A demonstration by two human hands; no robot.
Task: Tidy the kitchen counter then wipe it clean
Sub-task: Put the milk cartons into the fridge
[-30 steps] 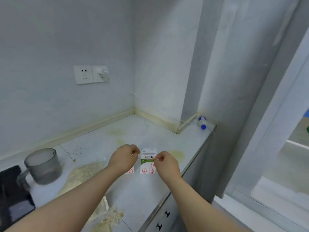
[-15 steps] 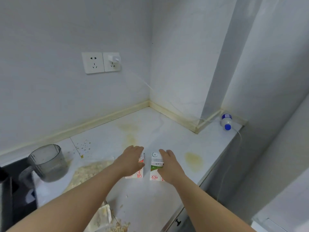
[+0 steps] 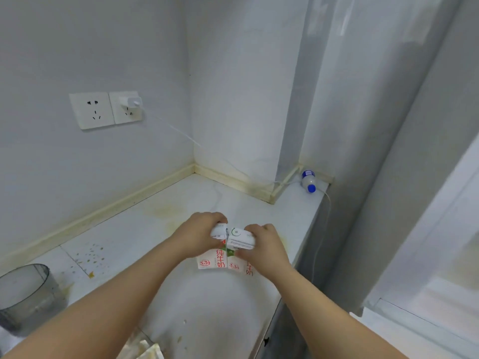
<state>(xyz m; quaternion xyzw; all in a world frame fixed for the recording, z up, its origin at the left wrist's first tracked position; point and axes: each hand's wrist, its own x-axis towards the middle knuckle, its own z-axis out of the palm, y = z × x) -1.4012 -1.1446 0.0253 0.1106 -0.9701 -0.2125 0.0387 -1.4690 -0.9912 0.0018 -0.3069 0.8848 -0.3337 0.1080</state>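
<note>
— Well, at your far left a grey see-through jug (image 3: 24,294) stands on the desk (image 3: 207,314), with yellow specks (image 3: 90,255) scattered just beside it.
— Right, and above it on the wall you have a double socket (image 3: 92,110), with a white plug (image 3: 131,102) in its right half.
— Mid-desk, your left hand (image 3: 197,234) has its fingers curled over the top of the left milk carton (image 3: 208,261).
— And your right hand (image 3: 267,247) grips the right milk carton (image 3: 239,238), with your thumb pressed on its front face.
— Both cartons stand upright on the desk, side by side and touching, red print facing you.
— Farthest right, in the nook where the desk meets the wall, you'll see a small bottle (image 3: 308,181), its blue cap turned toward you, well apart from the cartons.
</note>
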